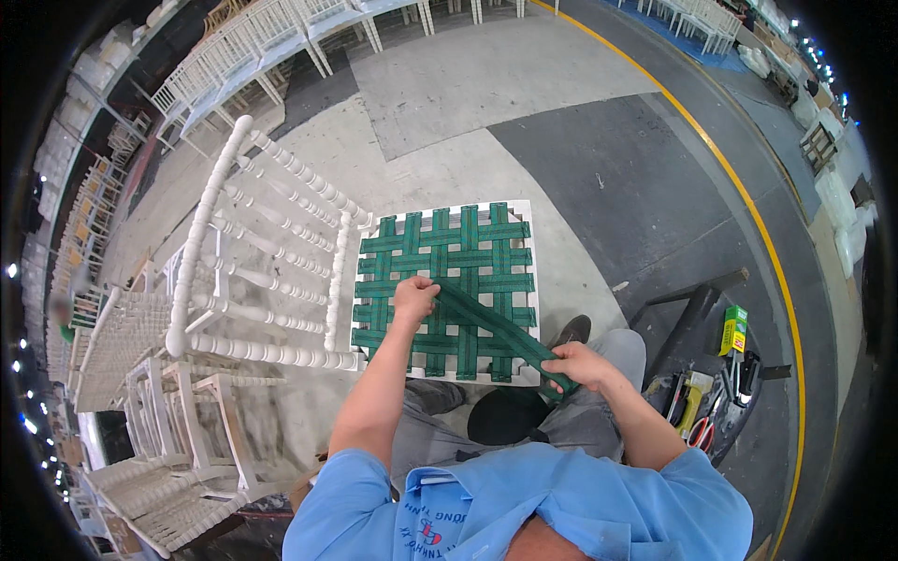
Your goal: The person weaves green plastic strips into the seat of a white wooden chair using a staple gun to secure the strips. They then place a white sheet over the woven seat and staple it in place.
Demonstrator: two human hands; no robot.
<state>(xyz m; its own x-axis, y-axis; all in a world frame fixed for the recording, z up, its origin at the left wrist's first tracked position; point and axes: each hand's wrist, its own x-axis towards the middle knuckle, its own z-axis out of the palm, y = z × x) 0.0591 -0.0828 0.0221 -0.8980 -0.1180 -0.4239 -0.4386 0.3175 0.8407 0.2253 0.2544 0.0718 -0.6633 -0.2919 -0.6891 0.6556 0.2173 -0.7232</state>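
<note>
Head view, and from my end of the feed the green strap [496,324] is the main thing: it runs diagonally across the top of the woven green webbing [468,238] on the chair seat, between both hands. The left hand [417,299] has thumb and fingertips pinched on it around mid-seat; can't tell if that's the actual end or a fold. The right hand [572,366] is closed round it by the near right corner, with more strap bunched underneath. My guess is the two-point hold keeps the band flat and fairly taut so it doesn't twist.

The white seat frame [534,323] faces up right in front of the knees, with the spindle chair back [196,238] off to the left, which I reckon leaves the webbing clear for both arms. Red-handled scissors [698,433] and a yellow-green box [733,331] sit to the right, probably parked there for an easy grab without crowding the seat.
</note>
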